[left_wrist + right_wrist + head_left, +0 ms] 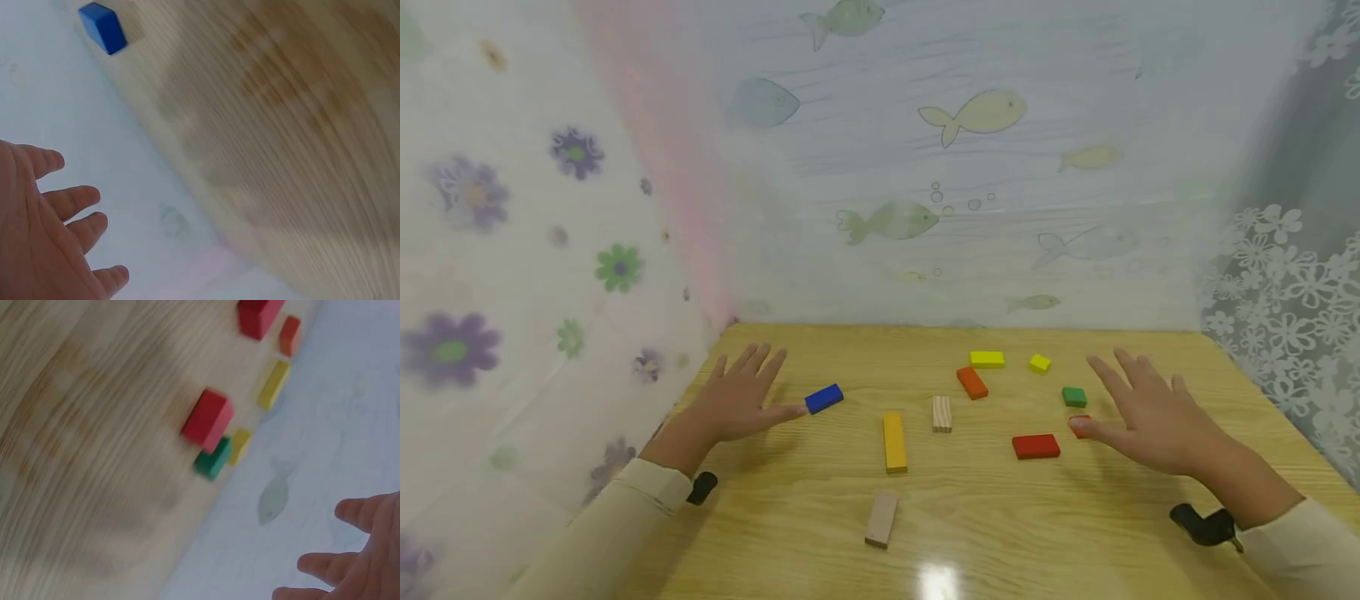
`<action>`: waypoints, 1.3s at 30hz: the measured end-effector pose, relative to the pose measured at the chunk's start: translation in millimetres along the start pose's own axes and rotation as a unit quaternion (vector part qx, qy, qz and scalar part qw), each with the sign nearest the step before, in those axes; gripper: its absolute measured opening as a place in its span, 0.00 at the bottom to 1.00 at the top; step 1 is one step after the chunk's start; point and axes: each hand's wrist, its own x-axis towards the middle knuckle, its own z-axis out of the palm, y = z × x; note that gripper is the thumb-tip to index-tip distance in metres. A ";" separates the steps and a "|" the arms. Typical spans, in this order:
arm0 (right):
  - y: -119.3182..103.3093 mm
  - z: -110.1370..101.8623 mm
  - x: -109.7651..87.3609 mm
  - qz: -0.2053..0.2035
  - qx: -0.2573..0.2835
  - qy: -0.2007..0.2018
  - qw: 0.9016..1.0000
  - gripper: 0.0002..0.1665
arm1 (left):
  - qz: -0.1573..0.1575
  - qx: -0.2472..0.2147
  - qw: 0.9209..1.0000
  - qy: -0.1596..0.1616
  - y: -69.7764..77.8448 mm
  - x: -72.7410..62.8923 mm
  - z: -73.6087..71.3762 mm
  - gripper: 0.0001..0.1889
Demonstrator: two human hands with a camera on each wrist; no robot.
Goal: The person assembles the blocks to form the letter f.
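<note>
My left hand (pixel 741 400) hovers over the left of the wooden table with fingers spread, holding nothing. Its thumb tip appears close to a blue block (pixel 824 398); in the left wrist view the blue block (pixel 103 28) lies apart from the fingers. On the other side, my right hand (pixel 1157 417) is spread above the table, its thumb partly covering a small red block (pixel 1078 427) in the head view. Near it lie a longer red block (pixel 1036 447) and a green block (pixel 1074 397). The right wrist view shows this hand (pixel 369 550) with nothing in its fingers.
Mid-table lie an orange-yellow block (pixel 895 443), a striped wood block (pixel 942 414) and a plain wood block (pixel 882 519). Farther back are an orange-red block (pixel 972 383), a long yellow block (pixel 987 360) and a small yellow block (pixel 1040 364). Printed sheets (pixel 880 275) enclose the table (pixel 790 517).
</note>
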 end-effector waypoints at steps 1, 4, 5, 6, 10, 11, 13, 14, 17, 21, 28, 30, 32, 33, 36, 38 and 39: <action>-4.4 0.6 0.7 -0.004 -0.004 0.005 1.000 0.61 | 0.004 0.000 1.000 0.003 3.3 1.9 1.2 0.57; -17.5 3.2 2.9 -0.014 -0.008 0.012 1.000 0.61 | 0.017 0.001 1.000 0.010 14.4 7.6 3.6 0.58; -21.9 4.3 3.5 -0.017 -0.007 0.011 1.000 0.61 | 0.021 0.002 1.000 0.011 18.3 9.3 4.5 0.58; -26.3 5.7 4.1 -0.021 -0.006 0.011 1.000 0.61 | 0.027 0.001 1.000 0.013 22.4 11.1 5.5 0.59; -43.4 10.6 5.6 -0.034 0.008 0.015 0.999 0.61 | 0.042 -0.009 0.999 0.007 38.5 17.1 8.6 0.60; -47.5 11.4 6.4 -0.038 0.010 0.018 0.999 0.60 | 0.044 -0.012 0.999 0.005 42.3 18.1 8.8 0.60; -55.1 13.0 8.2 -0.044 0.012 0.024 0.999 0.60 | 0.047 -0.018 0.999 0.003 48.6 20.3 9.8 0.59; -58.6 14.0 9.6 -0.047 0.012 0.025 0.998 0.61 | 0.049 -0.020 0.999 0.002 51.1 21.4 10.8 0.59; -68.3 18.7 13.7 -0.053 0.008 0.023 0.998 0.62 | 0.055 -0.032 0.998 0.005 57.4 24.1 13.5 0.58; -79.9 26.2 17.5 -0.065 0.004 0.020 0.998 0.62 | 0.066 -0.044 0.997 0.003 65.7 27.7 17.9 0.58; -105.9 34.5 21.8 -0.104 -0.013 0.047 0.993 0.56 | 0.078 -0.059 0.995 -0.008 82.8 31.0 21.1 0.58; -115.2 35.8 22.0 -0.108 -0.010 0.050 0.993 0.54 | 0.079 -0.065 0.995 -0.013 87.4 30.9 21.2 0.57; -124.9 36.9 21.3 -0.105 0.003 0.045 0.993 0.54 | 0.082 -0.064 0.994 -0.021 91.1 30.7 22.5 0.56; -129.8 37.3 20.8 -0.104 0.010 0.040 0.994 0.54 | 0.082 -0.066 0.994 -0.026 93.1 30.3 22.4 0.56; -143.0 38.9 19.0 -0.107 0.035 0.024 0.993 0.53 | 0.092 -0.076 0.992 -0.035 98.6 29.1 22.0 0.54; -150.7 40.6 18.4 -0.111 0.053 0.012 0.992 0.53 | 0.097 -0.080 0.991 -0.037 101.3 28.9 22.2 0.55; -154.4 42.1 18.4 -0.112 0.059 0.009 0.992 0.52 | 0.099 -0.085 0.991 -0.038 102.4 29.2 22.3 0.55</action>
